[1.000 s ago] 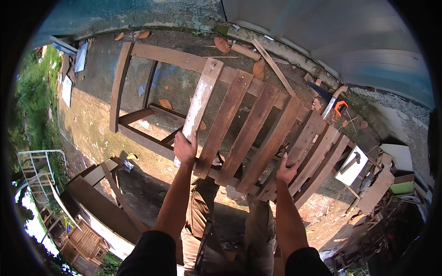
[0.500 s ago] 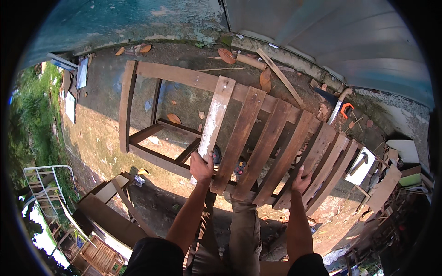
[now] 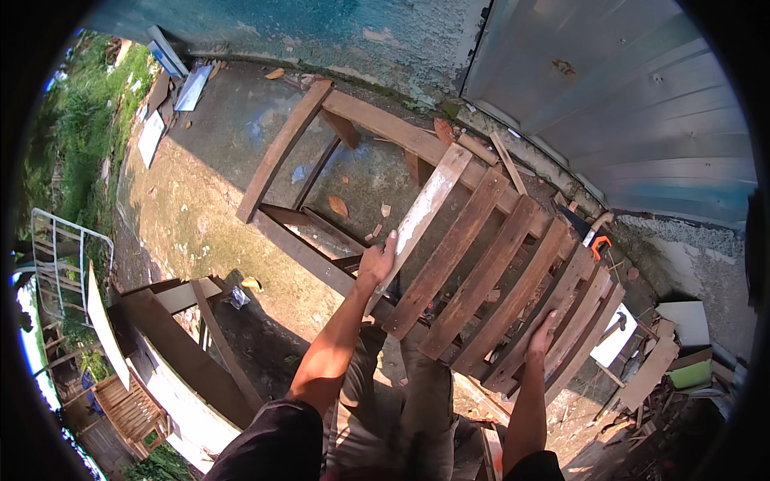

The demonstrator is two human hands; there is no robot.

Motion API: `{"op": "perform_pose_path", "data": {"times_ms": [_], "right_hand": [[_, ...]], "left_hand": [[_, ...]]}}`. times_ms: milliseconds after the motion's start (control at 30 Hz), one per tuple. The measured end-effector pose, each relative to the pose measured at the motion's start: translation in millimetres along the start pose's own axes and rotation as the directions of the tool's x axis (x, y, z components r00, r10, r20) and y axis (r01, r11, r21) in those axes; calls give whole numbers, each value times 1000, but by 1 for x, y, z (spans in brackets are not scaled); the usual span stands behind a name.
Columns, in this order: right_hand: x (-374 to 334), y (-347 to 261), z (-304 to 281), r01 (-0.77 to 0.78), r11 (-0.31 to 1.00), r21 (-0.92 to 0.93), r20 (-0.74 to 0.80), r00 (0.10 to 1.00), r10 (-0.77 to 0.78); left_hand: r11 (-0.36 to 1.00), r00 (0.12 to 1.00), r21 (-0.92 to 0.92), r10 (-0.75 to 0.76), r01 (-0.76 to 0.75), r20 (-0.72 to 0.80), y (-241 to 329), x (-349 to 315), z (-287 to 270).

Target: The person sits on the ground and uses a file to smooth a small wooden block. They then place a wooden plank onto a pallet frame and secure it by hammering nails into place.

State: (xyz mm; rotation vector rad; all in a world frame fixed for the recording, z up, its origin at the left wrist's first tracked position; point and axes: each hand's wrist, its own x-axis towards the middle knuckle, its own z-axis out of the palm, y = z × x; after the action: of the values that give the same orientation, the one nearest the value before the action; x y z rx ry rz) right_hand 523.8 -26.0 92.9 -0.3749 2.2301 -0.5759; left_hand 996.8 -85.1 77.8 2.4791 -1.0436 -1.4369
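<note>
A brown wooden frame (image 3: 293, 240) stretches slantwise in front of me, its right part covered with spaced wooden slats (image 3: 465, 280). My left hand (image 3: 377, 260) is closed on a slat with worn white paint (image 3: 423, 204), the leftmost of the row. Farther right, my right hand (image 3: 541, 335) grips a brown slat (image 3: 553, 293), its thumb lying along the top and its other fingers mostly hidden below. Left of the white slat the frame is open, and short wooden legs (image 3: 341, 128) show beneath it. My own legs are close against the near side.
A handsaw with an orange-and-black handle (image 3: 600, 243) and a hammer (image 3: 613, 329) on a white board lie beyond the right end. Wood scraps (image 3: 654, 373) are heaped at right. A wooden structure (image 3: 172, 353) stands at left. The blue wall (image 3: 361, 40) and metal door (image 3: 609, 104) bound the far side.
My view has turned left. The frame has tilted, showing more of its legs. My left hand is farther up the white slat; the right hand keeps its place on the brown slat.
</note>
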Motion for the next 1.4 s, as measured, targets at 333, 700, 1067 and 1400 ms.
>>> {"op": "perform_pose_path", "data": {"times_ms": [333,700,1067,1400], "right_hand": [[-188,-84,-102,64,983,175,62,995,-75],[-381,-130,-37,153,986,59,0,988,-154],[-616,-298,101,692,722,-12,121,718,-686],[-768,-413,190,905,414,-98,369,420,-829]], "left_hand": [[999,978,-42,3,6,208,42,-156,-151],[976,982,-138,178,-169,59,-81,-190,-310],[867,978,-482,31,-128,-204,-227,-156,-443],[439,923,-873,-202,-213,-326,-286,-59,-416]]}}
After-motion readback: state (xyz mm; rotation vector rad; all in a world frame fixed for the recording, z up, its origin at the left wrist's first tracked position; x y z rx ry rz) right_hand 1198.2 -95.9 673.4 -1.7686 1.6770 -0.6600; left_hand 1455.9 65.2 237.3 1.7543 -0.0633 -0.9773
